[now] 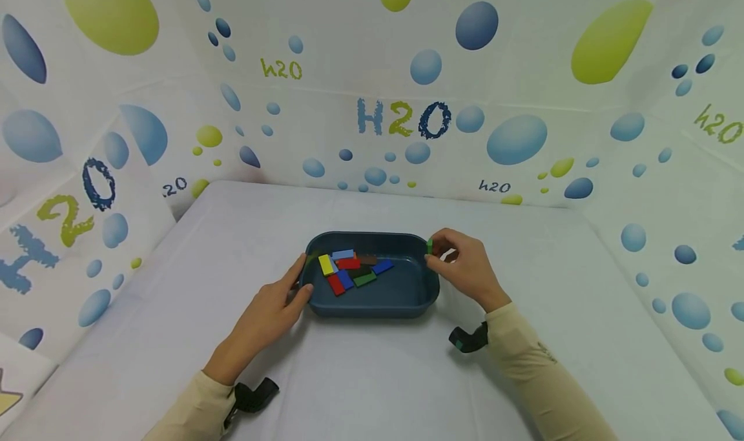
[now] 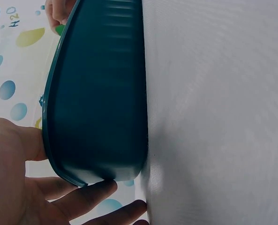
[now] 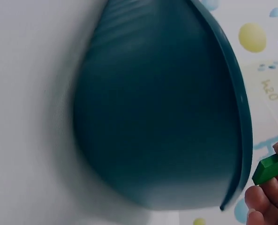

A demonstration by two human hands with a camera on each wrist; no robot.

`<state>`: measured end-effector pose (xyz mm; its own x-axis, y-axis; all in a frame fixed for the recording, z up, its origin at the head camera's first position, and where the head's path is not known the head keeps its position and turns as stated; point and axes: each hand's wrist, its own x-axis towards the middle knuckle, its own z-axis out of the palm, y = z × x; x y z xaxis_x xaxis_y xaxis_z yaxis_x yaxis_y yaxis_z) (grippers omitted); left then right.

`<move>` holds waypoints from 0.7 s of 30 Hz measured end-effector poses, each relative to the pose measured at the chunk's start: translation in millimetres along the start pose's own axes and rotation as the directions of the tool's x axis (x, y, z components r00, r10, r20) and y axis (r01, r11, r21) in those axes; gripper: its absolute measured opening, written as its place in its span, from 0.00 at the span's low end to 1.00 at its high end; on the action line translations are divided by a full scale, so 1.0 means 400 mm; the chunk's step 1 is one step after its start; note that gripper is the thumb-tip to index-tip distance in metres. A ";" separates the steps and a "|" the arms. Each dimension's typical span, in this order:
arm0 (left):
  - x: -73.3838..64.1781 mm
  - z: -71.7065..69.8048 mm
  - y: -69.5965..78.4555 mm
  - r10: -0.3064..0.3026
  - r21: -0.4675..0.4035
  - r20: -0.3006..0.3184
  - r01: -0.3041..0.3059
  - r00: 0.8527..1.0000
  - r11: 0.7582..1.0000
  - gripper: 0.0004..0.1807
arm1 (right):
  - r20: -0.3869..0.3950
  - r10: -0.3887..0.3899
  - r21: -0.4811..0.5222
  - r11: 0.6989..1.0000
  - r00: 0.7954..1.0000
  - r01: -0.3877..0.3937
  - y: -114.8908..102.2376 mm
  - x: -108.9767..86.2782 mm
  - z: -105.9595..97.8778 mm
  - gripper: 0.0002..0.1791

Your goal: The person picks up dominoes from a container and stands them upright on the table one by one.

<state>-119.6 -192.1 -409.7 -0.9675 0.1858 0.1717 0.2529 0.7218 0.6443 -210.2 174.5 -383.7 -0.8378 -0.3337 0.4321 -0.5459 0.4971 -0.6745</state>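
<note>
Pinching a green block, right hand flanks tray's roomy end; left hand grips opposite edge.

Tray on desk, long side to the front. Blocks inside, mostly left of centre, some overlapping. Left hand at tray's left end; right hand at right rim, single block in fingers. Sheet behind desk.

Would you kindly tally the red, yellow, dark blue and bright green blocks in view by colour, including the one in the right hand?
Red blocks: 2
Yellow block: 1
Dark blue blocks: 2
Bright green blocks: 2, one in the right hand
Total: 7
</note>
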 end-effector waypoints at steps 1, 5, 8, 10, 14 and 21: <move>0.000 0.000 -0.001 -0.001 -0.002 0.000 0.001 1.000 1.000 0.36 | -0.006 0.007 -0.002 1.000 1.000 -0.007 0.002 -0.002 -0.004 0.11; -0.001 0.001 -0.002 0.005 -0.003 -0.003 -0.005 1.000 1.000 0.36 | -0.030 0.020 -0.025 0.999 0.999 -0.021 0.013 -0.007 -0.017 0.10; -0.001 0.000 -0.001 0.008 -0.001 -0.001 -0.008 1.000 1.000 0.36 | -0.050 0.020 -0.044 0.999 0.999 -0.022 0.026 -0.010 -0.026 0.10; -0.001 -0.001 -0.001 0.007 0.000 -0.001 -0.007 1.000 1.000 0.36 | -0.060 0.025 -0.046 0.999 0.998 -0.027 0.037 -0.011 -0.032 0.10; -0.002 0.000 -0.001 0.006 0.002 0.001 -0.006 1.000 1.000 0.36 | -0.071 0.051 -0.048 0.997 0.996 -0.055 0.055 -0.014 -0.042 0.10; 0.002 0.004 -0.008 0.002 0.006 0.001 -0.002 1.000 1.000 0.36 | -0.090 0.081 -0.068 0.994 0.993 -0.087 0.083 -0.014 -0.052 0.09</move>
<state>-121.2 -193.1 -412.8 -0.9669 0.1881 0.1724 0.2551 0.7254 0.6393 -223.7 209.6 -396.1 -0.8768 -0.2191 0.4281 -0.4701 0.5780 -0.6670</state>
